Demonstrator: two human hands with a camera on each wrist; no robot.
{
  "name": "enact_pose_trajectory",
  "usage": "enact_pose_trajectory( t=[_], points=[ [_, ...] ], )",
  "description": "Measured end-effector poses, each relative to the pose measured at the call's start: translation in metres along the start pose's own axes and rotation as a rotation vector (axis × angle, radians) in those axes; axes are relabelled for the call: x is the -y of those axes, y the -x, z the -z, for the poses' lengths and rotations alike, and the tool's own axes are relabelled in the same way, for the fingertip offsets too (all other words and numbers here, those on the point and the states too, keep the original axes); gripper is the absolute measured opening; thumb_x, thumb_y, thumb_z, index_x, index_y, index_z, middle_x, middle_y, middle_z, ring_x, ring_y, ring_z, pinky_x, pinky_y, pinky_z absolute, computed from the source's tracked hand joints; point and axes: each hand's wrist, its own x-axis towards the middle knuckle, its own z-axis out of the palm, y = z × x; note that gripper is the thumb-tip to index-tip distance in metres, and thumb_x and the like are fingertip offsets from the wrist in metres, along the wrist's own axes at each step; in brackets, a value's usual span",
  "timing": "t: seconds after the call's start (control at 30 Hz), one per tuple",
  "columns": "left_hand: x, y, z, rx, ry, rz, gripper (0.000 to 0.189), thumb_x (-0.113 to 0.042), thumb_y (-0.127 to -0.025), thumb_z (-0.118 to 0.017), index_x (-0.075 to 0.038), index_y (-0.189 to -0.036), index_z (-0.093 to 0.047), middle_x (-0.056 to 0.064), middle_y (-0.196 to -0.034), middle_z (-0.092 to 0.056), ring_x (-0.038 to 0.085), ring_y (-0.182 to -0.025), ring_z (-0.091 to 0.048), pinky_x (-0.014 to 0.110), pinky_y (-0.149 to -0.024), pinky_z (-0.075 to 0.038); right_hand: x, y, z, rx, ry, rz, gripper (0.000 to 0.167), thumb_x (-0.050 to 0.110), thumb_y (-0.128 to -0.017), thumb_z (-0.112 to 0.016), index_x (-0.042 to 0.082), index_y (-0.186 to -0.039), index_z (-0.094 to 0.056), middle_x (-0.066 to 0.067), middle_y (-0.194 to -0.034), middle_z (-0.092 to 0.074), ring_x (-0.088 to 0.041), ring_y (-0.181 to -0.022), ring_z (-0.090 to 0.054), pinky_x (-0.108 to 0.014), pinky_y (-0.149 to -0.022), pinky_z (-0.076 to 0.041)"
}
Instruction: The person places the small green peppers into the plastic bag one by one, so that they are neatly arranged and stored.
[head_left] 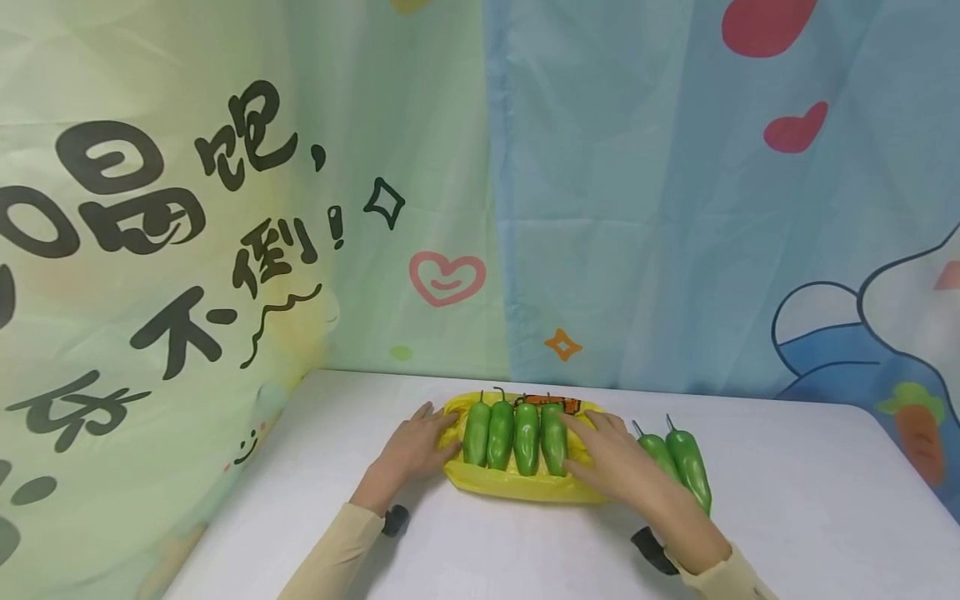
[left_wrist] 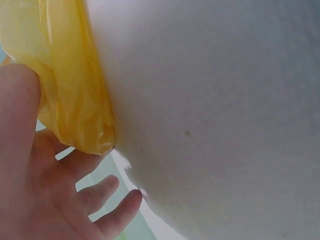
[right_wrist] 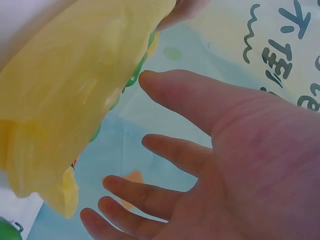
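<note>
A yellow plastic bag (head_left: pixel 525 489) lies on the table with its front edge rolled up, and several green chili peppers (head_left: pixel 527 440) stand side by side on it, stems to the back. At its left end is my left hand (head_left: pixel 416 444); the left wrist view shows thumb and fingers lightly bent around the crumpled bag end (left_wrist: pixel 75 95), touching it. My right hand (head_left: pixel 611 454) reaches over the right end, fingertips beside the rightmost pepper. In the right wrist view its fingers (right_wrist: pixel 145 195) are spread, with nothing between them.
Two loose green peppers (head_left: pixel 688 462) lie on the white table (head_left: pixel 795 500) to the right, just behind my right forearm. A printed cloth backdrop (head_left: pixel 600 208) rises along the table's back and left edges.
</note>
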Motion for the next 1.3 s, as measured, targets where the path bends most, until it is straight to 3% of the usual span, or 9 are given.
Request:
enact_pose_trajectory(
  t=[0.77, 1.3],
  points=[
    [0.001, -0.001, 0.0, 0.005, 0.001, 0.007, 0.056, -0.043, -0.098, -0.058, -0.015, -0.146, -0.053, 0.011, -0.155, -0.048, 0.039, -0.15, -0.032, 0.064, -0.116, -0.036, -0.029, 0.03, 0.011, -0.005, 0.037, -0.003, 0.064, 0.027, -0.09, -0.074, 0.007, -0.146, -0.051, -0.04, -0.146, -0.042, -0.062, -0.133, -0.039, -0.076, -0.103, -0.037],
    [0.001, -0.001, -0.001, 0.009, -0.002, 0.007, 0.055, -0.041, -0.098, -0.059, -0.014, -0.146, -0.054, 0.012, -0.153, -0.049, 0.04, -0.149, -0.032, 0.063, -0.116, -0.036, -0.046, 0.039, 0.019, 0.054, 0.097, -0.088, 0.065, 0.031, -0.092, -0.072, 0.009, -0.148, -0.048, -0.038, -0.147, -0.041, -0.06, -0.133, -0.039, -0.076, -0.102, -0.038]
  ],
)
